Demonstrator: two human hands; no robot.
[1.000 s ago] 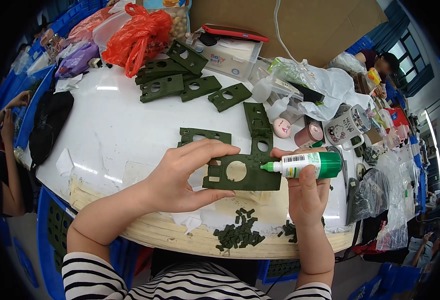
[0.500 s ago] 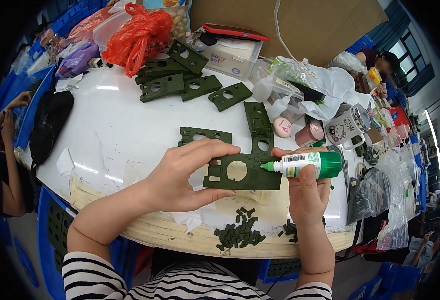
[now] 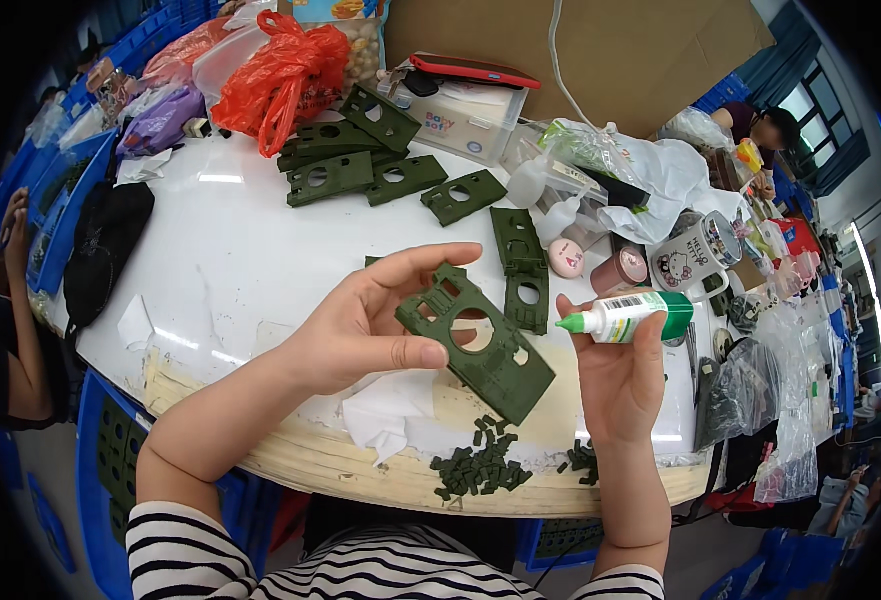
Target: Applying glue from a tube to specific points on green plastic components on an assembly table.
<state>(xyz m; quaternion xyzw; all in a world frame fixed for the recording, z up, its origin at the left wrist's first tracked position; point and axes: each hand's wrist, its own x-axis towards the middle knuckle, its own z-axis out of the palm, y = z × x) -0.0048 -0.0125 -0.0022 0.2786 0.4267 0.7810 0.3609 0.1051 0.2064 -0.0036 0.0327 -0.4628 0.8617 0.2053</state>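
My left hand [image 3: 375, 320] grips a dark green plastic hull part [image 3: 495, 365] by its far-left end, thumb on top. The part has a large round hole and slopes down toward the right. In my right hand [image 3: 620, 385] is a white glue bottle [image 3: 632, 318] with a green cap end and a green pointed nozzle aimed left, apart from the part. A heap of small dark green pieces [image 3: 478, 465] lies at the table's near edge, below the held part. Beyond it, two more green hull parts [image 3: 522, 250] lie end to end.
Several green hull parts [image 3: 345, 170] are piled at the back, near a red plastic bag [image 3: 285, 80] and a clear box [image 3: 460, 120] with a phone on top. A mug [image 3: 690, 255] and pink jar [image 3: 620, 272] stand right. White paper [image 3: 385, 410] lies near the front edge.
The glue nozzle has come away from the hull part, and the bottle has moved slightly right and up. My left hand has turned the part so its right end points down toward me.
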